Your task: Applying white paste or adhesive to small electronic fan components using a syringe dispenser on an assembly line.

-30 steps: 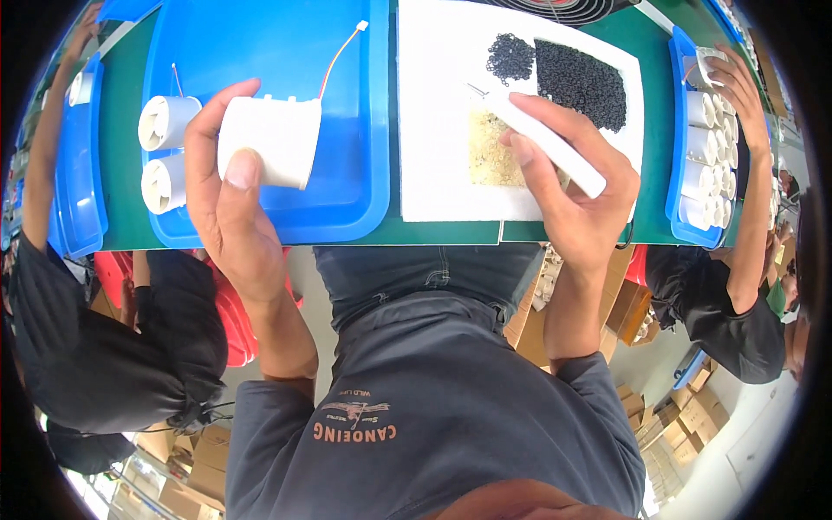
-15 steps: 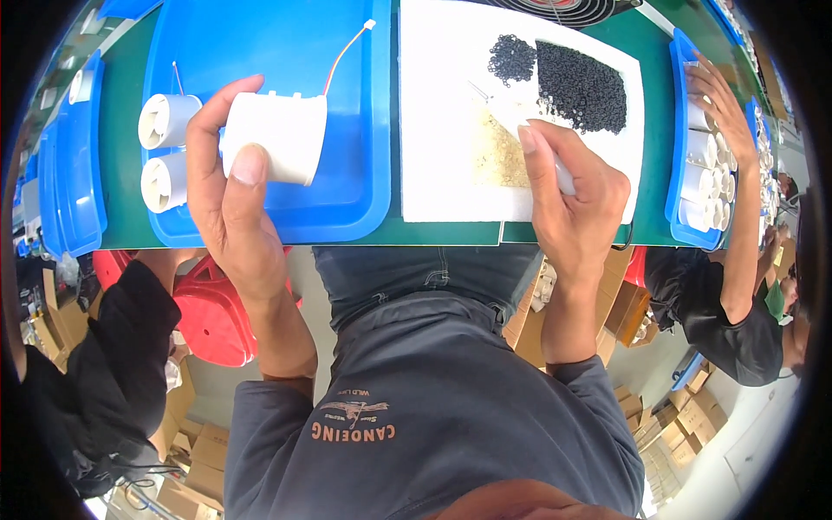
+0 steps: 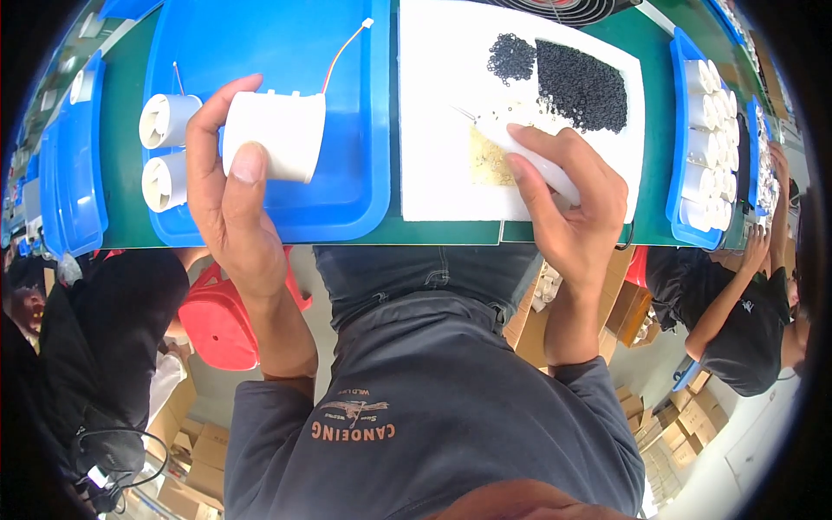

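My left hand (image 3: 227, 204) is closed around a white cylindrical housing (image 3: 284, 130), thumb on its near side and fingers behind. From its top a thin red-and-white wire (image 3: 339, 59) rises to a small white connector. Over the foam tray (image 3: 442, 165), my right hand (image 3: 579, 195) grips a white-handled tool (image 3: 555, 173) between thumb and fingers, its thin metal tip pointing to the far left. Near that tip lie small yellowish rings (image 3: 492, 165). Beyond them are black rings, a large heap (image 3: 585, 87) and a smaller pile (image 3: 511, 58).
Two similar white housings (image 3: 165, 182) lie at the left of the blue tray (image 3: 373, 173). At the right, a blue bin (image 3: 676, 173) holds several white cylinders. A fan grille (image 3: 563, 9) stands at the far edge. A red stool (image 3: 221, 321) and co-workers sit alongside.
My right hand has shifted its grip on the tool, whose handle now lies flatter and shows more. The co-worker's hand has left the right bin. My left hand is nearly still.
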`<control>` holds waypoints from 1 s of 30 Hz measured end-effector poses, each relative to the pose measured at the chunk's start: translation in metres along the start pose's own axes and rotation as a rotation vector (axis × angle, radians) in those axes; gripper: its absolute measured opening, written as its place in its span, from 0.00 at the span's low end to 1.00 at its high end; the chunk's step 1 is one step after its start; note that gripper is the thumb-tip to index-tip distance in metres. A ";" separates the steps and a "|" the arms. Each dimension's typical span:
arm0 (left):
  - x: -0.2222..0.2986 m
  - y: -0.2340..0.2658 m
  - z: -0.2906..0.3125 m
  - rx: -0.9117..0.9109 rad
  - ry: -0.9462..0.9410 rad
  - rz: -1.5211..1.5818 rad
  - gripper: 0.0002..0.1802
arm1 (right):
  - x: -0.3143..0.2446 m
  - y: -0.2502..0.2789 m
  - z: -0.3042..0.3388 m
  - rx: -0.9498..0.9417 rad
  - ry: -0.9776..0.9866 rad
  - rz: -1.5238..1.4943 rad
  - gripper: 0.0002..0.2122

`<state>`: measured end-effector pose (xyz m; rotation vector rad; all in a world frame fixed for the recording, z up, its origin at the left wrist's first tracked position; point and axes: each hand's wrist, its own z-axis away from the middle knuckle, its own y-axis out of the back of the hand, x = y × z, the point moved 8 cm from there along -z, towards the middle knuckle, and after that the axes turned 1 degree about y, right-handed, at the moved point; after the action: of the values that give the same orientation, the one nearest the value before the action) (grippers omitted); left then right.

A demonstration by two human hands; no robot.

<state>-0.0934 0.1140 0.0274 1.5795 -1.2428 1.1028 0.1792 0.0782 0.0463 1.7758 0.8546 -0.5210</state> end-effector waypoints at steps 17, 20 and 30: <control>-0.003 0.001 0.000 0.000 0.014 0.009 0.25 | -0.024 -0.004 0.022 -0.087 0.355 0.172 0.22; -0.003 0.001 0.001 -0.011 0.051 -0.058 0.33 | -0.029 -0.004 0.027 -0.128 0.394 0.138 0.22; -0.001 -0.003 0.002 -0.024 0.024 -0.069 0.32 | -0.001 -0.004 0.036 -0.003 -0.209 -0.476 0.10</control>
<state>-0.0904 0.1131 0.0261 1.5748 -1.1725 1.0568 0.1775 0.0451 0.0321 1.4793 1.1302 -0.9935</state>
